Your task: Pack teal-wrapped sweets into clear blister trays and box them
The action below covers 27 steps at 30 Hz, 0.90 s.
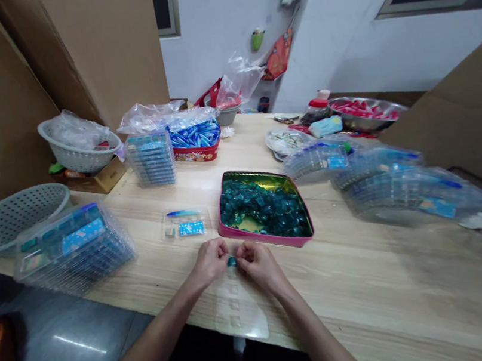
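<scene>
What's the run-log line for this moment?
left hand, right hand: pinching small teal piece | below: clear plastic blister tray | ahead: pink-rimmed metal tin of teal pieces

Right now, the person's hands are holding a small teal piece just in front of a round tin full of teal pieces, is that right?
Not quite: the tin is rectangular, not round, as the head view shows. The left hand and right hand do hold the small teal piece just in front of it.

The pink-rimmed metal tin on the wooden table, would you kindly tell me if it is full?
Partly: teal pieces cover most of the pink-rimmed metal tin, but its gold base shows.
</scene>
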Tool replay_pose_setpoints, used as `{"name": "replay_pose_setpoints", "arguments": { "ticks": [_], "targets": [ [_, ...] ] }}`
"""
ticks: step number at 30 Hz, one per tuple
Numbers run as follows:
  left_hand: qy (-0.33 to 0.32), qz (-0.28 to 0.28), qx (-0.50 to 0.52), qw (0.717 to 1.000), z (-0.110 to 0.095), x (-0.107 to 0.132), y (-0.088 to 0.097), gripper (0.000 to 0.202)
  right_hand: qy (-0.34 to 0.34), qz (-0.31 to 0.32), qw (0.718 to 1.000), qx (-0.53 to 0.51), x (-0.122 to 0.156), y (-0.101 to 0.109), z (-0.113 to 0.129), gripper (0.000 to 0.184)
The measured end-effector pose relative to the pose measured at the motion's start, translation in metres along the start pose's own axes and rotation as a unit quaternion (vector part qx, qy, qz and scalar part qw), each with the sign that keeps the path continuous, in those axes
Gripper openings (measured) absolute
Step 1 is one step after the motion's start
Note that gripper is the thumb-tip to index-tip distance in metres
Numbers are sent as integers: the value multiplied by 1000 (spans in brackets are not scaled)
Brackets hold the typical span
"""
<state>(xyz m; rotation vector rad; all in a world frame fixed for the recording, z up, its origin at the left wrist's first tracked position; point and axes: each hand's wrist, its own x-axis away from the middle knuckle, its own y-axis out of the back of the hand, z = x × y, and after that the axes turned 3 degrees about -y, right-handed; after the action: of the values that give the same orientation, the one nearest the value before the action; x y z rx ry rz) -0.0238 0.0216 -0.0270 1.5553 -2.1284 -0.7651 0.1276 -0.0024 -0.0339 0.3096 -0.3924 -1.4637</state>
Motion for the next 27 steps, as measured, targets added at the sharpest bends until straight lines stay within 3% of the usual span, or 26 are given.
{"name": "replay_pose_setpoints", "arguments": {
  "ticks": [8, 11, 14, 17, 19, 23, 27],
  "targets": [
    [-22, 17, -121, 992, -14, 13, -8, 22, 6, -14, 976, 217, 5, -4, 15, 16],
    [-27, 18, -165, 986, -19, 17, -6, 25, 39, 6, 979, 202, 7, 1, 17, 20],
    [-61, -1, -148, 987, -21, 21, -1, 23, 72, 19, 990, 123, 3, 15, 17, 20],
    [-79, 34, -124, 989, -22, 22, 1, 17, 80, -40, 991, 100, -18, 36, 20, 18],
    [-64, 52, -126, 989, -22, 21, -1, 17, 76, -69, 983, 155, -40, 47, 25, 17],
    [-49, 35, -118, 991, -20, 21, -6, 15, 46, -11, 943, 329, -83, 51, 35, 25],
    [-50, -47, -43, 997, -19, 23, 0, 10, 52, 8, 934, 354, -95, 47, 37, 25]
  ]
}}
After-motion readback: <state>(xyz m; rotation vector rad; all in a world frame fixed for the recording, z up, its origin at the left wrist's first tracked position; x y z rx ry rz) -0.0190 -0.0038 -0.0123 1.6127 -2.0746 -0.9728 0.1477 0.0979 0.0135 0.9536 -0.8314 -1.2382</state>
